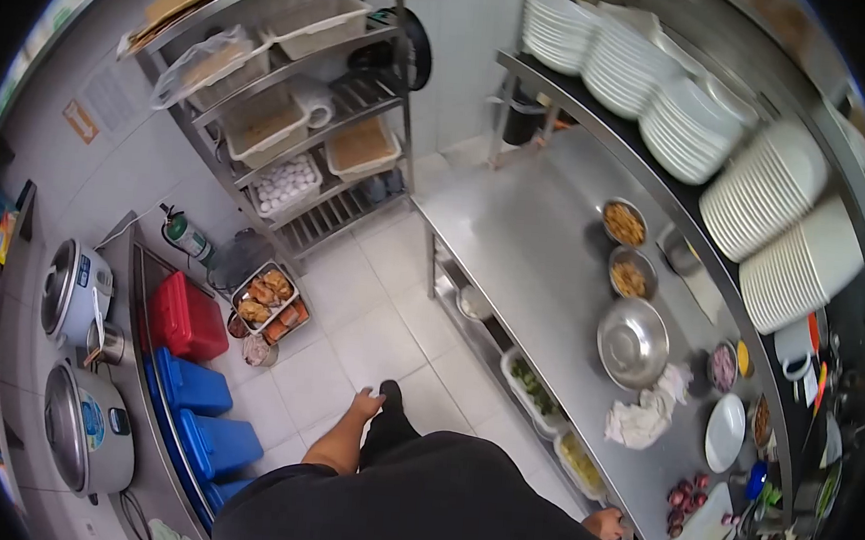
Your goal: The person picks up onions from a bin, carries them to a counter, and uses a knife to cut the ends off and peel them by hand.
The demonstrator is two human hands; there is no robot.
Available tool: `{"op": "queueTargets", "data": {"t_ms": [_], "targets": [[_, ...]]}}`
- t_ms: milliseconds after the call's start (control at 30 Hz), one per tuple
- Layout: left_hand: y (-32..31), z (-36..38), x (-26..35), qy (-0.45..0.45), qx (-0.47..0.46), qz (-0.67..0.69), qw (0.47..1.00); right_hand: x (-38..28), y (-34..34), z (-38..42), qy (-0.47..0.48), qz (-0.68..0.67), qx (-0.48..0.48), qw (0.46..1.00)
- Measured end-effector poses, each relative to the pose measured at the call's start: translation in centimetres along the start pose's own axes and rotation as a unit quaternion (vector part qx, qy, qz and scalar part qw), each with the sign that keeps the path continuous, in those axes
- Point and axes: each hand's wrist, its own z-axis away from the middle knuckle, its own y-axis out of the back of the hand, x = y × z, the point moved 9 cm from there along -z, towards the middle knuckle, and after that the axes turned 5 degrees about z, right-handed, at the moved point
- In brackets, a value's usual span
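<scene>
My left hand (367,403) hangs over the tiled floor beside my dark shoe (391,400). Its fingers are curled in; whether something small is in them is hidden. At the front edge of the steel table (524,246), low on the right, my right hand (605,524) is closed beside a greyish thing I cannot make out. Near that hand are a tub of yellowish food (579,463) on the lower shelf and, on the tabletop, red onions (682,503) and a white cutting board (697,537). A crumpled white cloth (643,415) lies by a large steel bowl (633,342).
Food fills two small bowls (623,223) on the table, under stacked white plates (698,128). A rack (403,117) holds tubs and eggs. On the left stand rice cookers (90,432), blue bins (220,443), a red box (187,315) and a floor-level food tray (298,329).
</scene>
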Motion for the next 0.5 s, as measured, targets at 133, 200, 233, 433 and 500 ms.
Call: {"op": "queueTargets", "data": {"t_ms": [133, 200, 233, 433, 500], "targets": [[7.6, -2.1, -9.3, 0.175, -0.038, 0.008, 0.984, -6.8, -6.5, 18.9, 0.244, 0.005, -0.147, 0.959], [12.2, -4.5, -12.2, 0.194, -0.06, -0.008, 0.979, -14.8, -5.8, 32.0, 0.374, -0.129, -0.332, 0.856], [14.7, -5.1, -12.7, 0.193, -0.042, 0.033, 0.98, -19.9, -0.7, 39.0, 0.451, -0.163, -0.38, 0.791], [26.3, -8.0, -14.2, 0.181, 0.112, 0.257, 0.943, -45.2, 19.4, 69.3, 0.641, -0.356, -0.494, 0.467], [27.8, -8.9, -14.4, 0.18, 0.14, 0.3, 0.926, -53.0, 25.5, 76.2, 0.601, -0.34, -0.554, 0.465]]}}
